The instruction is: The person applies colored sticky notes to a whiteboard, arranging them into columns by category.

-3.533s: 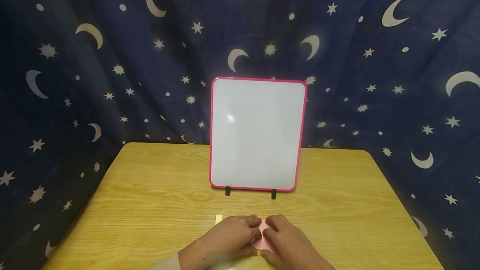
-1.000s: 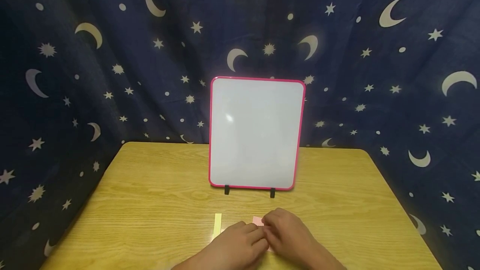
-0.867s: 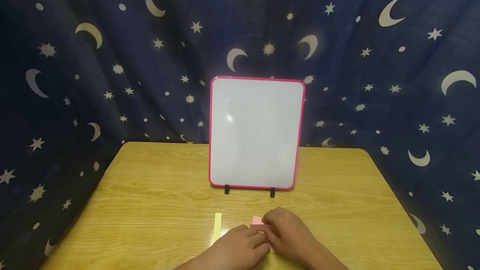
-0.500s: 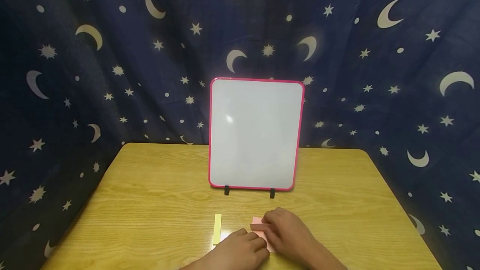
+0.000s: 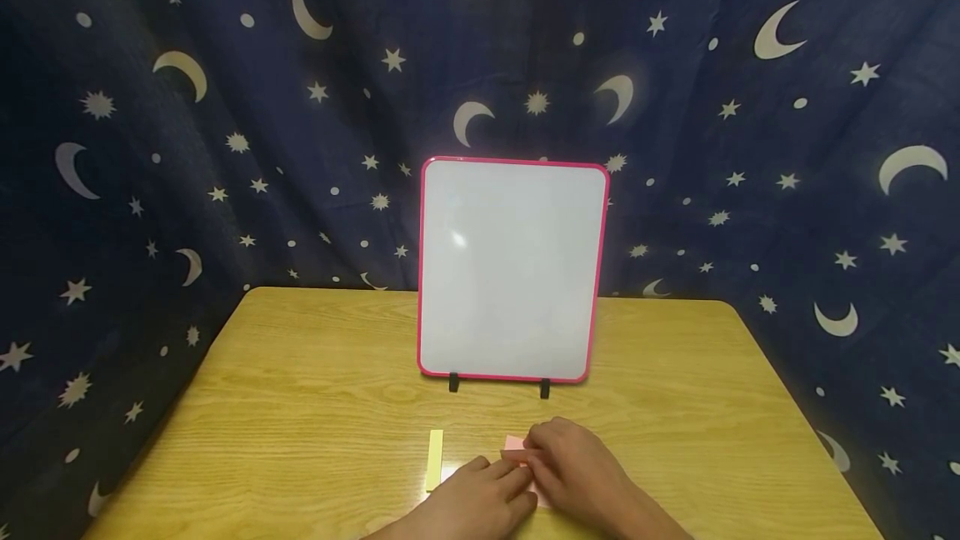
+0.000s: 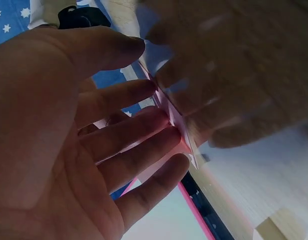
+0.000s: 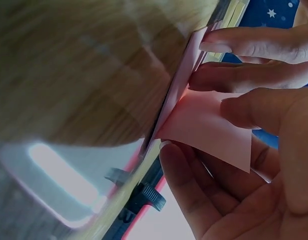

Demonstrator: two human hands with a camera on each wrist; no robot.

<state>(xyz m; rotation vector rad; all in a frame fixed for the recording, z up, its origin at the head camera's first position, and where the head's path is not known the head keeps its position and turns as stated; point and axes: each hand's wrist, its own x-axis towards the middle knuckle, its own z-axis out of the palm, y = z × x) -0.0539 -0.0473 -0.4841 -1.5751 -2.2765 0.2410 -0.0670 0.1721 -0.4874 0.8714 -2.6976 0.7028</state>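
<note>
A small pink sheet of paper (image 5: 514,442) lies on the table near the person, part of it folded up into a flap. My right hand (image 5: 581,473) pinches this flap, with the thumb on one face and fingers behind it, as the right wrist view shows at the pink flap (image 7: 214,117). My left hand (image 5: 480,498) rests on the lower part of the paper; its fingers are extended in the left wrist view, fingertips (image 6: 171,135) against the sheet (image 6: 180,122). In the head view the two hands cover much of the paper.
A narrow yellow paper strip (image 5: 434,461) lies left of the hands. A whiteboard with a pink frame (image 5: 513,273) stands behind on black feet (image 5: 544,390). The wooden table (image 5: 300,382) ends at a dark blue curtain with stars and moons (image 5: 225,107).
The hands were at either side of the flat pink paper. Since then a flap has come up in the right hand, and the left hand has shifted lower, uncovering the yellow strip.
</note>
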